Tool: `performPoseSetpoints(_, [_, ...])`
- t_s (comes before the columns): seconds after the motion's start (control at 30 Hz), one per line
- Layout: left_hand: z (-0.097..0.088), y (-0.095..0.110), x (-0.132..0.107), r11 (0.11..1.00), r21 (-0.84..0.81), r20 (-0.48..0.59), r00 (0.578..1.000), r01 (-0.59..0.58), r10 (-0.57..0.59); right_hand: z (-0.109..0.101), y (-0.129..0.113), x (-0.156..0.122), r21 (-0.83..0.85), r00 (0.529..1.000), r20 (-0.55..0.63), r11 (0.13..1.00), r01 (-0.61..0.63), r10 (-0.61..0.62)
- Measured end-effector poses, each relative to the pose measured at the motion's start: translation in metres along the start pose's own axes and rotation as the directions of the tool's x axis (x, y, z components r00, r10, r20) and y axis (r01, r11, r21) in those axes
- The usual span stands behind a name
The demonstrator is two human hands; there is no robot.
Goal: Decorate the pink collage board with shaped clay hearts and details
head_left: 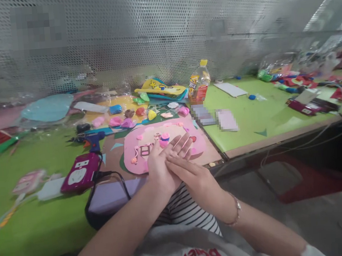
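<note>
My left hand [162, 164] lies palm up with its fingers stretched toward the pink craft board [136, 162]. My right hand [192, 175], with a bracelet on its wrist, lies flat across the left palm. The palms press together, and I cannot see whether anything is between them. Both hands hover over the near edge of the pink board. The board carries small clay figures, among them a pink and blue one [164, 138] just beyond my fingertips.
Coloured clay lumps [116, 108] lie behind the board. A blue glue gun [93, 140] and a purple device [81, 172] with a black cable are to the left. A juice bottle [198, 82] stands behind. The green table [247, 118] ends at the right, and a mesh wall stands behind it.
</note>
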State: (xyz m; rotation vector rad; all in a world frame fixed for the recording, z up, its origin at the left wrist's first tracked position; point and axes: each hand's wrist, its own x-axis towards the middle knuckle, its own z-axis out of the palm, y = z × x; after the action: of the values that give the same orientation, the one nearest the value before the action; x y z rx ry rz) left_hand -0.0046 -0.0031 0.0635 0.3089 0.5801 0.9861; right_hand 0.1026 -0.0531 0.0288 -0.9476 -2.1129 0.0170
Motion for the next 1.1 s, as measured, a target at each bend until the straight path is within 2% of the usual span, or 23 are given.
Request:
performPoseSetpoints(0.13, [-0.001,-0.008,-0.009,0.994,-0.081,-0.029,0.997,0.072,-0.075,-0.005,0.008,-0.003,0.113,1.0,0.006,0.993,-0.03,0.029])
performPoseSetpoints(0.23, [-0.004,-0.013,-0.015,0.98,-0.09,-0.017,0.983,0.178,-0.18,-0.01,0.014,0.0,0.246,0.992,0.007,0.961,-0.127,0.129])
performPoseSetpoints(0.33, [-0.008,-0.021,-0.02,0.978,-0.09,0.001,0.982,0.186,-0.187,-0.015,0.013,-0.001,0.303,0.977,0.036,0.929,-0.211,0.21])
performPoseSetpoints(0.43, [-0.015,-0.029,-0.024,0.99,-0.054,0.016,0.991,0.132,-0.131,-0.017,0.01,-0.008,0.204,0.973,-0.018,0.954,-0.22,0.228])
performPoseSetpoints(0.53, [-0.024,-0.033,-0.029,0.994,0.057,0.053,0.994,0.096,-0.099,-0.015,0.01,-0.018,0.002,0.985,-0.105,0.99,-0.14,0.139])
performPoseSetpoints(0.63, [-0.031,-0.032,-0.03,0.976,0.213,0.092,0.993,0.053,-0.074,-0.012,0.01,-0.022,-0.148,0.979,-0.184,0.982,-0.116,0.088])
performPoseSetpoints(0.7, [-0.035,-0.031,-0.028,0.944,0.33,0.112,0.992,0.023,-0.063,-0.013,0.011,-0.021,-0.138,0.976,-0.196,0.983,-0.12,0.092])
performPoseSetpoints(0.77, [-0.038,-0.03,-0.025,0.887,0.462,0.129,0.99,-0.01,-0.056,-0.022,0.016,-0.017,-0.056,0.987,-0.126,0.993,-0.104,0.096])
performPoseSetpoints(0.87, [-0.041,-0.025,-0.019,0.726,0.682,0.149,0.989,-0.088,-0.021,-0.045,0.045,-0.009,0.082,0.991,0.073,0.989,-0.121,0.115])
performPoseSetpoints(0.9, [-0.041,-0.021,-0.016,0.644,0.755,0.163,0.987,-0.125,0.0,-0.053,0.061,-0.006,0.086,0.992,0.086,0.991,-0.099,0.092])
performPoseSetpoints(0.93, [-0.04,-0.016,-0.012,0.543,0.823,0.185,0.983,-0.168,0.024,-0.06,0.079,-0.003,0.02,0.984,0.082,0.987,-0.159,0.157])
performPoseSetpoints(0.97, [-0.038,-0.01,-0.007,0.424,0.879,0.22,0.975,-0.217,0.044,-0.066,0.098,0.0,-0.095,0.971,0.061,0.97,-0.223,0.229])
performPoseSetpoints(1.0, [-0.036,-0.004,-0.001,0.285,0.92,0.263,0.963,-0.269,0.06,-0.069,0.117,0.003,-0.204,0.954,0.09,0.943,-0.263,0.286])
performPoseSetpoints(1.03, [-0.033,0.002,0.005,0.136,0.936,0.316,0.946,-0.324,0.076,-0.07,0.134,0.006,-0.293,0.932,0.181,0.922,-0.253,0.313])
performPoseSetpoints(1.1, [-0.026,0.009,0.018,-0.148,0.902,0.417,0.907,-0.405,0.055,-0.066,0.16,0.01,-0.319,0.906,0.287,0.923,-0.217,0.312])
